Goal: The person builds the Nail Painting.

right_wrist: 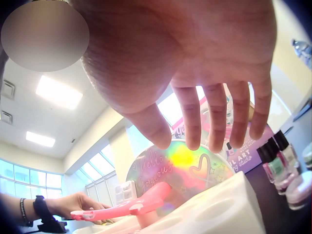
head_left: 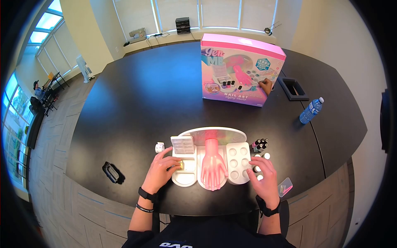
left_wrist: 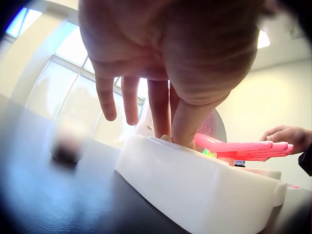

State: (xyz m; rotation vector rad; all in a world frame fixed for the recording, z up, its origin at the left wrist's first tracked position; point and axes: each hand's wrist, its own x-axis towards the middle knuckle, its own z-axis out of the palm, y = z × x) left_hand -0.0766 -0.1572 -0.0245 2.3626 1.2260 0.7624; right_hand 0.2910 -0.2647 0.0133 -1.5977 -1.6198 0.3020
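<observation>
A small yellow thing (head_left: 181, 165) is found in the left tray (head_left: 184, 179) of the white stand, in the middle space, close to its left wall. It seems to be pinched by the thumb and fingers of the left hand (head_left: 159, 171); in the left wrist view the tips are hidden by the tray's wall, so the hold cannot be checked there. The right hand (head_left: 265, 177) is held well apart, over the outer edge of the right tray (head_left: 238, 165), with its fingers stretched out and nothing held. What the yellow thing is made of cannot be told, but it looks shiny and is likely very light and a bit slippery. It is best held by its sides, with the tips of thumb and finger, from above, as little room is left by the tray's walls. It should not be squeezed hard, since it could be bent or popped away. The pink model hand (head_left: 213, 163) is set just beside the left tray and looks like smooth, stiff plastic; if it must be steadied, it is best held near the wrist, as its thin fingers could be knocked.
</observation>
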